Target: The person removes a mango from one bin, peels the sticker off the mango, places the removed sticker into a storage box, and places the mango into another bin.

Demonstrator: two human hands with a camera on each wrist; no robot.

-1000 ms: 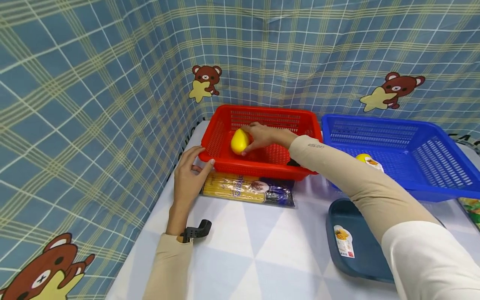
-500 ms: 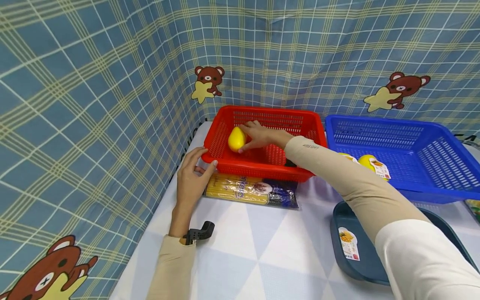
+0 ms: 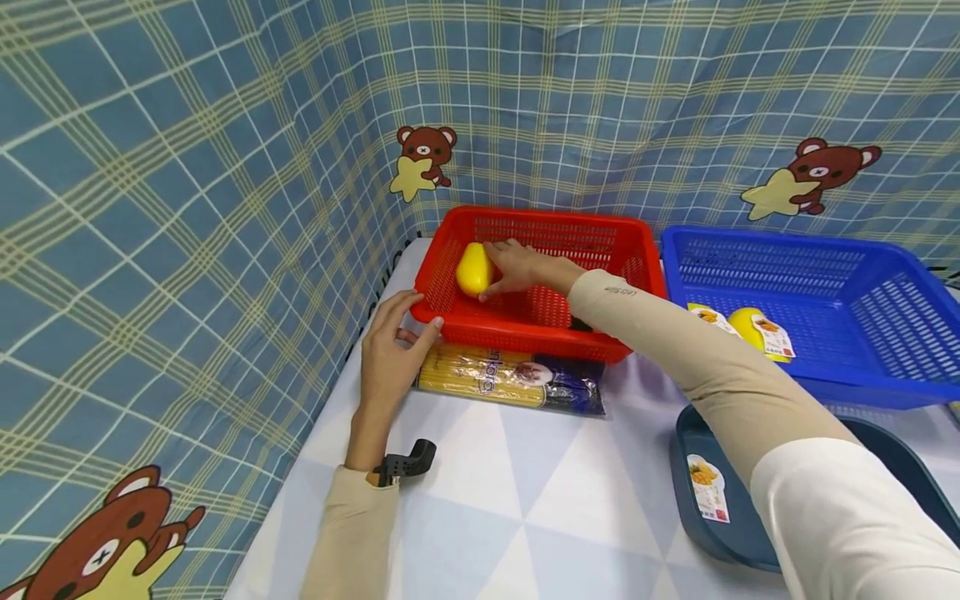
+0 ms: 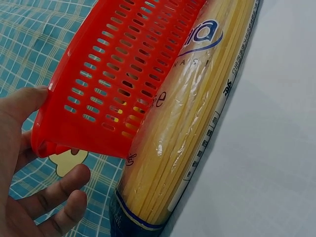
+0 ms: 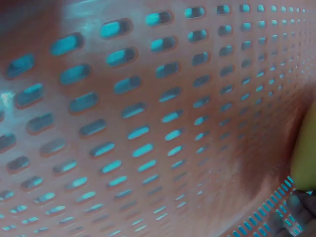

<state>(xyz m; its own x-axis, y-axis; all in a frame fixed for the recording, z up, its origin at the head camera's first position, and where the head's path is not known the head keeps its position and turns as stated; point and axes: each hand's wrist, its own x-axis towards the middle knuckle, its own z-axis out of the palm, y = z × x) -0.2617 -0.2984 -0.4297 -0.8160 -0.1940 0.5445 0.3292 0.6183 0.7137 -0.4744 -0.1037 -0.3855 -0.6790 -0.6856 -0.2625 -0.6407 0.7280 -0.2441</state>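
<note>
A smooth yellow mango (image 3: 474, 270) lies in the left part of the red basket (image 3: 517, 337). My right hand (image 3: 517, 268) reaches down into that basket and holds the mango from its right side, thumb at the front and fingers behind. In the right wrist view only an edge of the mango (image 5: 306, 153) shows, with a fingertip below it. My left hand (image 3: 390, 358) pinches the front left corner of the red basket by its rim. A clear packet of spaghetti (image 3: 483, 377) lies against the basket's front wall, below my left thumb.
To the right stands a blue basket (image 3: 847, 333) holding yellow fruit with stickers, partly behind my right sleeve. A dark teal tray (image 3: 701, 533) with a sticker sits in front of it. Checked cloth (image 3: 570, 100) hangs behind and at the left.
The mango has shifted a little left and back inside the red basket, with my right hand following. My left hand stays at the corner. The whole view has slid slightly.
</note>
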